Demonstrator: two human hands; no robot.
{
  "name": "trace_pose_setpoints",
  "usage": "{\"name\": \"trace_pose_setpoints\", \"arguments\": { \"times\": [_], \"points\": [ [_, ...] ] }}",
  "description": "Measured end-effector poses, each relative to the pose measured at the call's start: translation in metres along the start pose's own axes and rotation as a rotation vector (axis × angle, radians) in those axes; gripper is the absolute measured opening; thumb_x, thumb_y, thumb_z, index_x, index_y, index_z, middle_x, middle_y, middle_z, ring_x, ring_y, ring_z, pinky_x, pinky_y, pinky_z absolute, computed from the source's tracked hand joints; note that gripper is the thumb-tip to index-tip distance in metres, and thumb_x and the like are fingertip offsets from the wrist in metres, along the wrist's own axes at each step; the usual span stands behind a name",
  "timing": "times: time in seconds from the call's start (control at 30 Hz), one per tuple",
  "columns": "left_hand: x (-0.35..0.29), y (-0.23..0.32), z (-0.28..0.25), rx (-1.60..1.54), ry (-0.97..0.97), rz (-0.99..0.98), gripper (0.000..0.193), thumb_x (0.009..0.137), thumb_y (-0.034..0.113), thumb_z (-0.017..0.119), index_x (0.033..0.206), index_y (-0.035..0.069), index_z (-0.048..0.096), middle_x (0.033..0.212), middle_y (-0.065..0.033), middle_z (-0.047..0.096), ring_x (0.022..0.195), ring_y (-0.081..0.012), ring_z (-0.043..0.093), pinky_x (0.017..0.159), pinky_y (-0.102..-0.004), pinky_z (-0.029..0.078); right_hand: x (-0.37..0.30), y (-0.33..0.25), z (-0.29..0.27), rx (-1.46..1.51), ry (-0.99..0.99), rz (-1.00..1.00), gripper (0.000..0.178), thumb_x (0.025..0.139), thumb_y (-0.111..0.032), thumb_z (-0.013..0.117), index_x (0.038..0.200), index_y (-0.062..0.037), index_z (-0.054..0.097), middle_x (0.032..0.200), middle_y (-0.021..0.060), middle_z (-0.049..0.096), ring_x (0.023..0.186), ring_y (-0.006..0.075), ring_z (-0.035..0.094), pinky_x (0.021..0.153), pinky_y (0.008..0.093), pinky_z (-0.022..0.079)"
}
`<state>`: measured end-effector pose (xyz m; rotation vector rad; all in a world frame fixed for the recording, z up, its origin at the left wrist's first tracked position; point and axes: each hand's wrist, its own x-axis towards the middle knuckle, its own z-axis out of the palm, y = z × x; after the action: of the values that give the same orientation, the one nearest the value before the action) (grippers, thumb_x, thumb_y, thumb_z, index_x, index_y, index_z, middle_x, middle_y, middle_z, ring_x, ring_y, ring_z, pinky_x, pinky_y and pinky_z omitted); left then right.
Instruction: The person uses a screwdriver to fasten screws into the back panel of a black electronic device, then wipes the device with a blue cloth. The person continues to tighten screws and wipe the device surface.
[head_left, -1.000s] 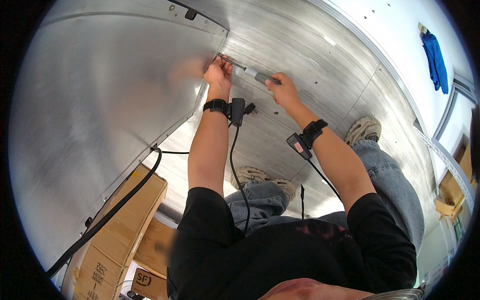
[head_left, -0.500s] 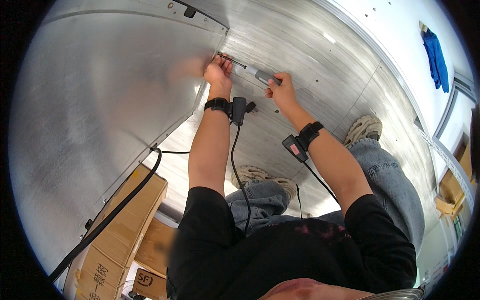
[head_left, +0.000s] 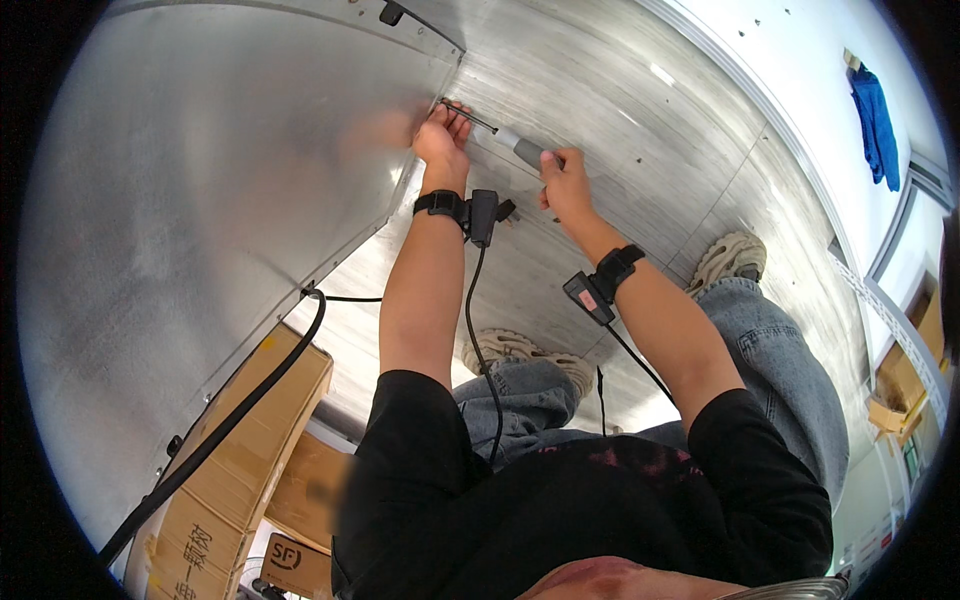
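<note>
Snugly, my right fingers [head_left: 550, 166] grip a grey-handled screwdriver [head_left: 515, 143], its shaft slanting far left. My left fingers [head_left: 461, 126] curl beside the tip, pinching or not I cannot tell, at the edge of a metal panel [head_left: 230, 180]. Near left lies a cardboard box [head_left: 205, 500].

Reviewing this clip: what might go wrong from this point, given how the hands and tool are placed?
1. The right hand grips the screwdriver, whose tip end lies right by the left hand; a slip might jab its fingers.
2. The left hand is close against the edge of the metal panel, which might scrape it.
3. The cable hanging from the left wrist unit might snag.
</note>
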<state>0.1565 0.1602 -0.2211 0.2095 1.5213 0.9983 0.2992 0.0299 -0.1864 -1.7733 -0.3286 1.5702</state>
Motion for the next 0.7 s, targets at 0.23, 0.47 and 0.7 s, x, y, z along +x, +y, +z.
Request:
{"name": "trace_pose_setpoints", "arguments": {
  "times": [0.23, 0.47, 0.7],
  "points": [
    [0.003, -0.002, 0.000, 0.000, -0.024, 0.005, 0.016, 0.094, 0.015, 0.048, 0.094, 0.006, 0.062, 0.086, -0.0040, 0.067, 0.079, -0.0155, 0.066, 0.064, -0.0239, 0.051, 0.016, 0.024, 0.017, -0.012, 0.313, -0.255, 0.039, 0.095, -0.034, 0.054, 0.106, 0.0023, 0.046, 0.085, 0.0098, 0.052, 0.054, 0.0157, 0.053, 0.051, 0.0305, 0.049],
    [0.004, -0.002, -0.006, -0.029, -0.033, 0.007, 0.016, 0.094, 0.015, 0.048, 0.093, 0.007, 0.062, 0.086, -0.0037, 0.067, 0.077, -0.0151, 0.066, 0.061, -0.0230, 0.052, 0.022, 0.014, -0.004, -0.186, 0.004, -0.105, 0.040, 0.088, -0.022, 0.065, 0.112, 0.0032, 0.046, 0.097, 0.0128, 0.052, 0.066, 0.0176, 0.057, 0.058, 0.0304, 0.052],
    [0.007, -0.004, -0.006, -0.018, -0.027, 0.007, 0.016, 0.095, 0.016, 0.048, 0.093, 0.007, 0.062, 0.084, -0.0038, 0.067, 0.074, -0.0141, 0.065, 0.061, -0.0232, 0.052, 0.010, 0.008, 0.003, -0.008, 0.103, -0.143, 0.040, 0.089, -0.024, 0.063, 0.114, 0.0035, 0.047, 0.099, 0.0137, 0.054, 0.068, 0.0177, 0.058, 0.058, 0.0306, 0.052]
  ]
}}
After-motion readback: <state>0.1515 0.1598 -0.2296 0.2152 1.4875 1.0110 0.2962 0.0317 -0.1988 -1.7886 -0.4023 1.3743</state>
